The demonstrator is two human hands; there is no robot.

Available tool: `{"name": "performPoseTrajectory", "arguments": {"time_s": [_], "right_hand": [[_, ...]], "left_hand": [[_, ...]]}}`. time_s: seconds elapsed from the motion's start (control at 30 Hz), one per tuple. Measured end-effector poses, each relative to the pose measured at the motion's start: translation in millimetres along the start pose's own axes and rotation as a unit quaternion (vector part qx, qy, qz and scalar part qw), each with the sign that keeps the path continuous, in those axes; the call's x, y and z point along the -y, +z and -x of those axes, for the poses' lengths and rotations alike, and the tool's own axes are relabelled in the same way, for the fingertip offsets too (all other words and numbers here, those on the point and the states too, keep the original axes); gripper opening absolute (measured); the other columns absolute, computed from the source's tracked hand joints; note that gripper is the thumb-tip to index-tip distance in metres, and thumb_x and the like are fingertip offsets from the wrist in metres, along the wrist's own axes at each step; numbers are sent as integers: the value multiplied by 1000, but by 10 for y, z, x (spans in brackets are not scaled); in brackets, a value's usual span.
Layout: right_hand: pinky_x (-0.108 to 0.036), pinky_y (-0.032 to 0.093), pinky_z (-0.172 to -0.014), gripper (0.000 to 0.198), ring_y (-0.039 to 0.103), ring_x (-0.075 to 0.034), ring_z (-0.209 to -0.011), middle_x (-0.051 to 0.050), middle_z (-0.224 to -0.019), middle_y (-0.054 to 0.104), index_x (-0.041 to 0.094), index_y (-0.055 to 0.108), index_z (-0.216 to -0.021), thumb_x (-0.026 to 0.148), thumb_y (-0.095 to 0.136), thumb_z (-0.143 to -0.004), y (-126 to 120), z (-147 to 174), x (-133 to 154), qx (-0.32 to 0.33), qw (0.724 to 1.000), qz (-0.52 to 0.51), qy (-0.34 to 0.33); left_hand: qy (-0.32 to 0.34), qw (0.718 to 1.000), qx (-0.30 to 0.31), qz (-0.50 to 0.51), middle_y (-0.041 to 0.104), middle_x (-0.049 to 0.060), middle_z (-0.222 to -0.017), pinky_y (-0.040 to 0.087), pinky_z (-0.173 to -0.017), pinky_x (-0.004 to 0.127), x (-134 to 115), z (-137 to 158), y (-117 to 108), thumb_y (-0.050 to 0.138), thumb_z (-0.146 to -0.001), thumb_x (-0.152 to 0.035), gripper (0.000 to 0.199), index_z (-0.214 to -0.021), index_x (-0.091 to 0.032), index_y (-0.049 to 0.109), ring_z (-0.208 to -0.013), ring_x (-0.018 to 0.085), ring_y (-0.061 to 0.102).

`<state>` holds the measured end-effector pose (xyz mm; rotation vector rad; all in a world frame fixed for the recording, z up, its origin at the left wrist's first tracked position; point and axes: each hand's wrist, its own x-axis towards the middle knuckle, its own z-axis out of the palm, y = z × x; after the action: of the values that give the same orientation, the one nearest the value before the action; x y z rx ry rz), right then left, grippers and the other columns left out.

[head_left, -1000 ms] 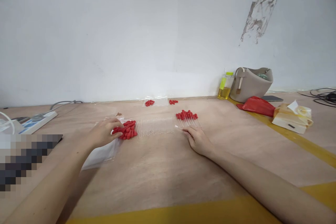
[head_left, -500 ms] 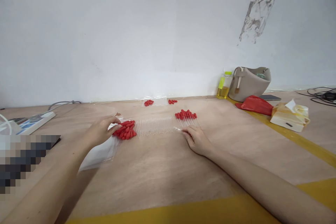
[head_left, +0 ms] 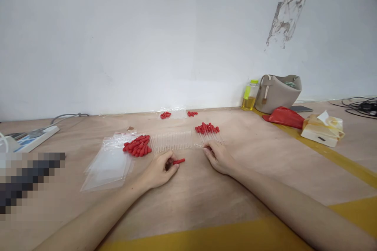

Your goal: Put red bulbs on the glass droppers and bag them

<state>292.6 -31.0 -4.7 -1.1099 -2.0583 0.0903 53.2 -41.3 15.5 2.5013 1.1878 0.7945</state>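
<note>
My left hand (head_left: 161, 168) pinches a red rubber dropper bulb (head_left: 179, 161), whose narrow end points right. In the fingertips of my right hand (head_left: 218, 157) is a thin clear dropper tube (head_left: 199, 145), its free end pointing left. Left of the hands lies a pile of red dropper bulbs (head_left: 138, 146). A row of clear tubes (head_left: 171, 140) stretches between that pile and my right hand. Just beyond my right hand, several droppers with red bulbs on clear tubes (head_left: 207, 128) lie side by side.
Flat clear zip bags (head_left: 107, 166) lie left of the bulb pile. By the wall are small bags with red bulbs (head_left: 165, 115), a bottle of yellow liquid (head_left: 249, 97) and a grey bag (head_left: 278, 94). A red pouch (head_left: 284, 117), tissue pack (head_left: 322, 130) and power strip (head_left: 38, 137) lie farther out.
My left hand has moved right and nearer from the bulb pile, carrying one red dropper bulb. My right hand stays almost in place with the tube.
</note>
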Motion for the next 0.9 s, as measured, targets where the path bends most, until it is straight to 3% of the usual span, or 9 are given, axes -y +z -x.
{"name": "performPoseTrajectory", "arguments": {"time_s": [0.17,0.37,0.47,0.77,0.9], "right_hand": [[-25,38,-63,11,50,-14,-70,-4,-75,55,16,50,-80,18,39,-83,31,-1,53,15,999,-21,-19],[-25,39,-64,9,51,-13,-71,-4,-77,57,16,51,-82,16,42,-82,43,35,173,27,998,-46,-37],[-25,40,-64,9,52,-14,-72,-4,-78,57,17,51,-83,16,42,-82,43,46,212,33,997,-55,-40],[-25,40,-64,11,51,-13,-71,-3,-76,57,17,52,-83,20,41,-83,52,50,228,46,996,-57,-48],[-25,39,-66,12,52,-13,-72,-3,-75,58,18,54,-80,19,42,-83,39,42,249,52,995,-55,-61]], "left_hand": [[-37,999,-18,19,55,-2,-65,39,-52,23,120,-49,91,59,-74,-33,17,-76,-17,52,-57,12,50],[2,998,-38,42,60,3,-86,43,-71,30,106,-47,123,49,-83,-26,24,-106,-19,53,-76,16,55],[17,999,-16,48,59,5,-94,42,-77,32,49,-41,90,42,-87,-27,22,-99,-21,60,-86,18,54],[11,995,-29,90,58,4,-87,42,-73,29,-4,-37,113,41,-87,-30,21,-89,-18,59,-81,17,54],[-32,988,2,152,55,-1,-69,42,-60,24,-28,-16,136,39,-87,-32,19,-86,-17,51,-63,12,53]]}}
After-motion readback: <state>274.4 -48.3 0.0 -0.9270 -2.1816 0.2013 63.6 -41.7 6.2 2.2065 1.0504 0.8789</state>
